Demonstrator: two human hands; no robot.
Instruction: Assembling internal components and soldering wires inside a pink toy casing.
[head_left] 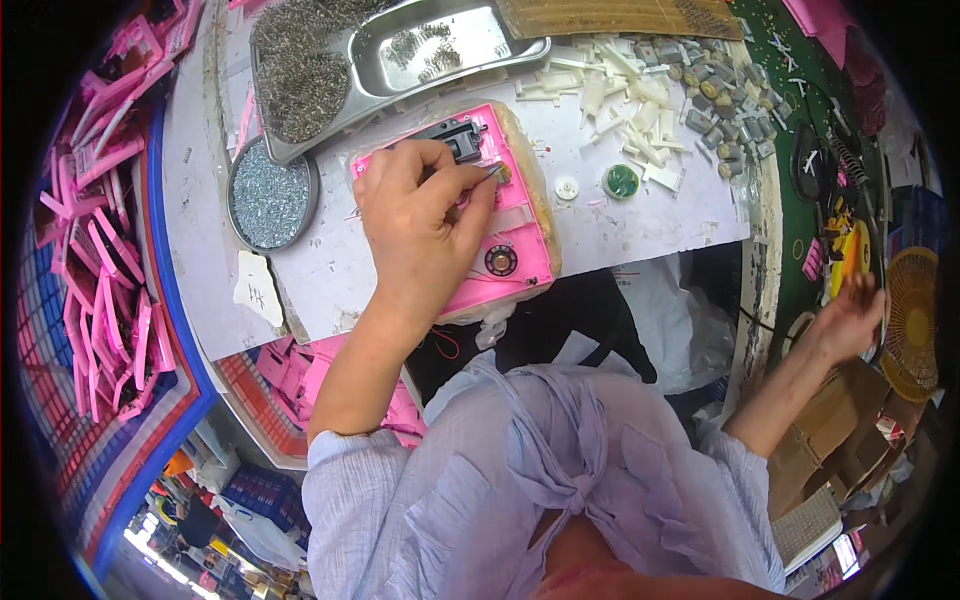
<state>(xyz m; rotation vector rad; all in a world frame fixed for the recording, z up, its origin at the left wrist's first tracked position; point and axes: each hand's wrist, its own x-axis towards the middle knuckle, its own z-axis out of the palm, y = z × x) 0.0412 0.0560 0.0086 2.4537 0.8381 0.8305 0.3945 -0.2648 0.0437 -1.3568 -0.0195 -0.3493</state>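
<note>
Head view. Left hand (pixel 415 225) lies on the pink case (pixel 500 215), palm down, weight pinning it flat to the bench (pixel 640 225). Thumb and forefinger are pinched on a small thin metal piece (pixel 493 173) at the case's upper middle, just below the black part (pixel 458 138) mounted near its top edge; what the piece is, too small to tell. The case sits on a pale pad (pixel 545 200) that shows along its right side, likely to keep it from sliding. A round dark part (pixel 501 261) sits in the case's lower right, clear of the hand.

Right hand (pixel 850 315) is stretched far to the right, well apart from the case, over yellow and pink bits by the green mat (pixel 800 60). Blurred; whether its grip is open or closed, cannot tell.

Around: metal tray (pixel 440 45) with springs above the case, touching nothing in hand; round tin (pixel 270 195) of small silver parts to the left, near the wrist. White plastic pieces (pixel 620 95) and grey blocks (pixel 725 115) upper right. White disc (pixel 567 188) and green disc (pixel 621 181) lie just right of the case. Crate of pink shells (pixel 95 250) far left. Nothing blocks the pinch point; the hand itself hides much of the case.
</note>
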